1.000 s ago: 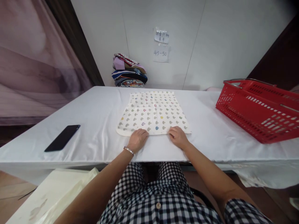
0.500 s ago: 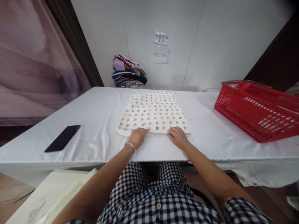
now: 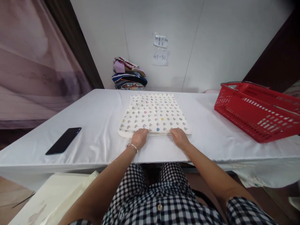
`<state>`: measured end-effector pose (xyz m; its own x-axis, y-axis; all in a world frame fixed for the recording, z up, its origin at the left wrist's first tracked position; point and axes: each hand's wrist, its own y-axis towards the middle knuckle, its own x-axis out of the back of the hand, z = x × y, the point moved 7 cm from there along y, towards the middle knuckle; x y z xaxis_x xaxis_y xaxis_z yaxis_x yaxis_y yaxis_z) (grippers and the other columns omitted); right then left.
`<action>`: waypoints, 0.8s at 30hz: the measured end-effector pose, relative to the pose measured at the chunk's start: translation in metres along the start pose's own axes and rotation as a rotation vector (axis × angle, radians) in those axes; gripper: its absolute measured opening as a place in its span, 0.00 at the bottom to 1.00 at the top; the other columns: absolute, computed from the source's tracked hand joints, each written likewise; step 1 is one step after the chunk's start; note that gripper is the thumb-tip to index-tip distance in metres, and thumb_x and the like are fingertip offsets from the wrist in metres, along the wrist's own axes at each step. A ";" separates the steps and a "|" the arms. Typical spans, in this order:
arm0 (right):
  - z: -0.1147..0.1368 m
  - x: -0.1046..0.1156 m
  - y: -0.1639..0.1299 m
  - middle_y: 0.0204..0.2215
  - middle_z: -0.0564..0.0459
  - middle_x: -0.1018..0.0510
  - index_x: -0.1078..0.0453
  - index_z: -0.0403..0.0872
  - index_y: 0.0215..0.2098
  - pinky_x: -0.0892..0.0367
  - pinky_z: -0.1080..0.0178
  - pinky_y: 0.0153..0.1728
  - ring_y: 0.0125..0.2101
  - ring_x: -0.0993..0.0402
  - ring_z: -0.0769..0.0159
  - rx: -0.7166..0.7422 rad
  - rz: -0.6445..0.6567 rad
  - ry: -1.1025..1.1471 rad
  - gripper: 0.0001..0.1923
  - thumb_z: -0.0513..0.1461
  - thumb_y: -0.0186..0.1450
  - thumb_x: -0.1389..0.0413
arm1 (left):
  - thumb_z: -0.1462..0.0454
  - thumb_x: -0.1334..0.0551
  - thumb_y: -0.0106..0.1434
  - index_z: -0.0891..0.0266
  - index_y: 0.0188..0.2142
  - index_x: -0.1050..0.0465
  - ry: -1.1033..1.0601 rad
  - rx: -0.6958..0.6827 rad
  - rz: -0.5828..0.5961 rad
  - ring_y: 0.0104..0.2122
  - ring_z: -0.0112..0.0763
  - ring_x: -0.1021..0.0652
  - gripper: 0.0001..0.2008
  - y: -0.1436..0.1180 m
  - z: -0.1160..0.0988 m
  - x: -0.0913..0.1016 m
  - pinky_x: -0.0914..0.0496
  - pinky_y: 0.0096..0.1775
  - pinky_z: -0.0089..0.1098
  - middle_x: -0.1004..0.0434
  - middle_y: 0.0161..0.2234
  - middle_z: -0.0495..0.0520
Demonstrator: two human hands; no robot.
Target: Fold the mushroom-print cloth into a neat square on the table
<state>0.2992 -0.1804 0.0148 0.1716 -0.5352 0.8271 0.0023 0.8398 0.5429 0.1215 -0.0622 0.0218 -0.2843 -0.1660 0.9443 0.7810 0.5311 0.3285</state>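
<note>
A folded white cloth (image 3: 153, 114) with small grey and coloured prints lies flat in the middle of the table, its layers showing along the near edge. My left hand (image 3: 140, 138), with a bracelet at the wrist, is closed on that near edge left of centre. Farther right, my right hand (image 3: 179, 137) pinches the same edge between thumb and fingers. Both hands rest low, close to the tabletop. The fingertips under the cloth are partly hidden.
A white satin cover (image 3: 93, 118) spreads over the table. To the left lies a black phone (image 3: 63, 141); on the right stands a red plastic basket (image 3: 255, 109). Folded fabrics (image 3: 128, 75) are stacked by the back wall, below a paper sign (image 3: 161, 57).
My hands have barely shifted on the near edge of the cloth, where the layers look slightly more parted. The whole view has tilted a little.
</note>
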 end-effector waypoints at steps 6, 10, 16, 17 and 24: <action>0.001 -0.002 0.001 0.36 0.47 0.26 0.32 0.45 0.38 0.40 0.61 0.37 0.36 0.34 0.61 0.032 0.020 0.006 0.14 0.29 0.63 0.57 | 0.73 0.48 0.61 0.61 0.38 0.31 -0.055 -0.136 -0.133 0.40 0.33 0.27 0.11 -0.003 -0.006 0.001 0.33 0.40 0.33 0.27 0.44 0.55; 0.002 -0.001 0.001 0.39 0.47 0.26 0.32 0.46 0.40 0.39 0.60 0.38 0.38 0.33 0.61 0.049 0.001 0.029 0.15 0.28 0.62 0.56 | 0.67 0.48 0.64 0.61 0.38 0.31 -0.069 -0.175 -0.178 0.40 0.34 0.27 0.08 -0.003 -0.006 -0.001 0.32 0.40 0.34 0.28 0.44 0.56; 0.002 -0.001 0.002 0.39 0.48 0.25 0.31 0.46 0.41 0.38 0.59 0.39 0.37 0.33 0.62 0.059 -0.008 0.044 0.13 0.32 0.65 0.55 | 0.67 0.47 0.64 0.61 0.39 0.31 -0.067 -0.196 -0.165 0.39 0.34 0.27 0.08 -0.002 -0.008 -0.001 0.32 0.40 0.34 0.28 0.43 0.56; 0.002 -0.002 0.002 0.39 0.48 0.25 0.30 0.47 0.40 0.38 0.59 0.39 0.37 0.33 0.62 0.061 -0.010 0.042 0.12 0.33 0.65 0.54 | 0.67 0.47 0.63 0.61 0.40 0.32 -0.068 -0.199 -0.164 0.40 0.34 0.27 0.08 -0.001 -0.008 -0.001 0.32 0.40 0.34 0.28 0.43 0.56; -0.002 -0.003 0.002 0.39 0.48 0.25 0.30 0.46 0.38 0.38 0.60 0.38 0.38 0.32 0.62 0.053 -0.022 0.015 0.11 0.36 0.67 0.54 | 0.67 0.48 0.64 0.61 0.38 0.30 -0.050 -0.237 -0.134 0.39 0.34 0.27 0.08 0.000 -0.012 -0.001 0.32 0.40 0.35 0.28 0.43 0.56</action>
<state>0.3002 -0.1768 0.0131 0.1871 -0.5513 0.8131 -0.0458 0.8219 0.5678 0.1289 -0.0721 0.0212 -0.4163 -0.1779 0.8916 0.8410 0.2973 0.4520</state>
